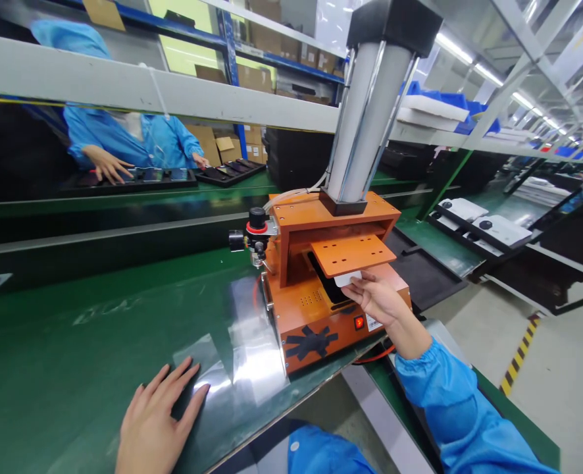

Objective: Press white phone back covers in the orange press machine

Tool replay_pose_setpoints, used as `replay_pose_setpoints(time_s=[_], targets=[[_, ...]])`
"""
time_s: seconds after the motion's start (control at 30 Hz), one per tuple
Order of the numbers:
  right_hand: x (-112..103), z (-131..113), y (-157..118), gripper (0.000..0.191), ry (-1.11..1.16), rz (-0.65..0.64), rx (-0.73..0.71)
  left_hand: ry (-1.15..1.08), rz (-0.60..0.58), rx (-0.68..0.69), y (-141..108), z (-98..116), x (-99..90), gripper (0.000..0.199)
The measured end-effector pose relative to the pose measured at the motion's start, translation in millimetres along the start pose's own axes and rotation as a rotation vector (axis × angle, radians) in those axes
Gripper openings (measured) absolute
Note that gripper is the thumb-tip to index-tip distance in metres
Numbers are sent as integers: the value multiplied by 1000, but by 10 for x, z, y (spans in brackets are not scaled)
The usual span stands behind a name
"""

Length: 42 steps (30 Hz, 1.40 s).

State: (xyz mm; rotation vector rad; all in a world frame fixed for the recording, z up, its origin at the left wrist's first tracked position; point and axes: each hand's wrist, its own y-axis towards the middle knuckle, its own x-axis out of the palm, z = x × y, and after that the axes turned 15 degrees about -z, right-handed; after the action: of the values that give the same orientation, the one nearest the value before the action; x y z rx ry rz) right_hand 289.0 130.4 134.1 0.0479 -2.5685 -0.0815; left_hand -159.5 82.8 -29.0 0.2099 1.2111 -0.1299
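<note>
My right hand point(383, 303) pinches the near edge of a thin white flat piece with a rounded corner point(345, 279), at the opening of an orange press point(299, 319). Most of that piece is hidden beneath the press's slotted upper plate point(353, 254), above a dark bed point(335, 289). Fingers spread, my left hand point(153, 421) lies flat on the green tabletop point(114, 329). Its fingertips touch a clear plastic sheet point(205, 355); another shiny clear sheet point(256, 362) lies between it and the press.
A tall cylinder point(358, 118) rises from the press, with a regulator point(256, 234) at its left. A white rail point(173, 92) crosses in front. Behind it, a co-worker in blue point(124, 135) handles pieces in black trays point(146, 178). White devices point(499, 227) stand at right.
</note>
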Motion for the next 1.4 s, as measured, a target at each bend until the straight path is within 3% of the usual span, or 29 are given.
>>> replay_pose_setpoints(time_s=[0.23, 0.37, 0.5, 0.6, 0.7, 0.8, 0.9, 1.0, 1.1, 1.17, 1.23, 1.4], targets=[[48, -179, 29, 27, -165, -85, 75, -3, 18, -10, 12, -5, 31, 46], [57, -258, 151, 21, -268, 42, 75, -7, 12, -13, 11, -17, 60, 46], [99, -162, 242, 14, -249, 146, 113, -19, 22, -29, 5, 9, 46, 48], [176, -88, 136, 20, -226, 139, 119, -23, 31, -31, 10, 16, 40, 47], [153, -154, -148, 34, -302, 41, 157, -11, 31, -16, 14, 3, 35, 46], [-211, -381, -505, 46, -496, -115, 360, 3, 34, 6, -12, 17, -2, 46], [-975, -632, -956, 45, -604, -164, 525, 5, 37, 6, -45, 96, -73, 48], [-1842, -726, -1597, 44, -695, 69, 526, -7, 56, -20, -38, 205, -129, 50], [-2455, -567, -2249, 51, -711, 359, 614, -25, 81, -56, -24, 281, -149, 49], [-2694, -333, -2533, 54, -766, 478, 611, -23, 74, -69, -27, 302, -150, 49], [-2842, -51, -2648, 55, -844, 551, 592, -17, 72, -79, -35, 305, -145, 49], [-3023, 517, -2420, 53, -1070, 569, 594, 8, 68, -67, -38, 281, -141, 48]])
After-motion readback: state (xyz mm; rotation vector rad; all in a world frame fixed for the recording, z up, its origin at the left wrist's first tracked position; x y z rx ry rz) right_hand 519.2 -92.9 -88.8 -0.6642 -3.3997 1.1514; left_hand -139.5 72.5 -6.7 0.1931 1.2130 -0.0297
